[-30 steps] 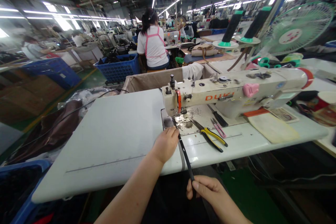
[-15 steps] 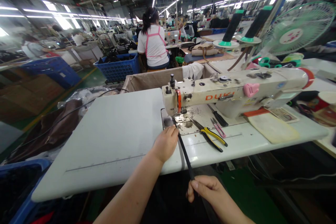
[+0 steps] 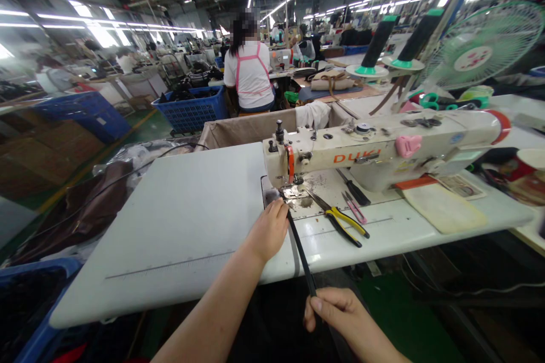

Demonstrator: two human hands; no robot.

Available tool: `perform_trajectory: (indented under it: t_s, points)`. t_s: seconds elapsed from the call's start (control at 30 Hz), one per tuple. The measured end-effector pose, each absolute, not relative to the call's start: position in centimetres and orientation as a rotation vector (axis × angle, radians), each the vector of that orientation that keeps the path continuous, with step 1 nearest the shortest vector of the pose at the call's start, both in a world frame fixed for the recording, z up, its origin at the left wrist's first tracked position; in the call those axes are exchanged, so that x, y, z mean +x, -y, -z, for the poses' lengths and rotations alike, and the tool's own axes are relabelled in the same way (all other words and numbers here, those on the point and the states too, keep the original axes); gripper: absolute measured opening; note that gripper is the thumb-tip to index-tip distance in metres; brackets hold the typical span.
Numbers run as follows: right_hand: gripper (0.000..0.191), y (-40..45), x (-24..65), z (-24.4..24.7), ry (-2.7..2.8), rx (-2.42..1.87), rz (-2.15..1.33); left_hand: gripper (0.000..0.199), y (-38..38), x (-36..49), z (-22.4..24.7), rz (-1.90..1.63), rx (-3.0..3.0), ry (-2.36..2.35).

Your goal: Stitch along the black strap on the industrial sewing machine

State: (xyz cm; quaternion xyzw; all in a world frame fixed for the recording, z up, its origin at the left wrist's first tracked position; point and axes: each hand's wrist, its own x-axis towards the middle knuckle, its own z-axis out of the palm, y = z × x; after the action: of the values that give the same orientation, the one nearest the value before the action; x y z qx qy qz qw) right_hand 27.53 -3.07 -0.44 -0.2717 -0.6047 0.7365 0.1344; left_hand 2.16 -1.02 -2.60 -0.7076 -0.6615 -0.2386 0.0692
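Note:
A narrow black strap [image 3: 301, 249] runs from beneath the needle area of the white sewing machine [image 3: 323, 150] down over the table's front edge. Close to the presser foot, my left hand [image 3: 269, 228] has its fingers closed on the strap's upper part. Below the table edge my right hand [image 3: 334, 313] pinches the strap between thumb and fingers. The strap is stretched between both hands. To the right of my left hand lie yellow-and-black pliers [image 3: 340, 221], pink thread snips [image 3: 354, 207] and a black-handled screwdriver [image 3: 356, 190].
The white sewing table [image 3: 183, 210] extends left. A yellowish cloth [image 3: 445, 207] lies at right. Two black thread cones [image 3: 377, 45] and a green fan [image 3: 472, 57] stand behind. A co-worker [image 3: 251, 76] sits ahead, beside a blue basket [image 3: 193, 106].
My left hand has shifted very slightly up toward the presser foot. The right hand stays nearly in place, still pinching the strap. The co-worker's head has turned a little.

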Motion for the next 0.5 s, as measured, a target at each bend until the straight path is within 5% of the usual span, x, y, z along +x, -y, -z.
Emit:
perform_trajectory:
  t_s: [0.5]
  points:
    - [0.053, 1.9, 27.2, 0.2, 1.919, -0.706, -1.965, 0.03, 1.4, 2.6, 2.5, 0.649, -2.106, 1.806]
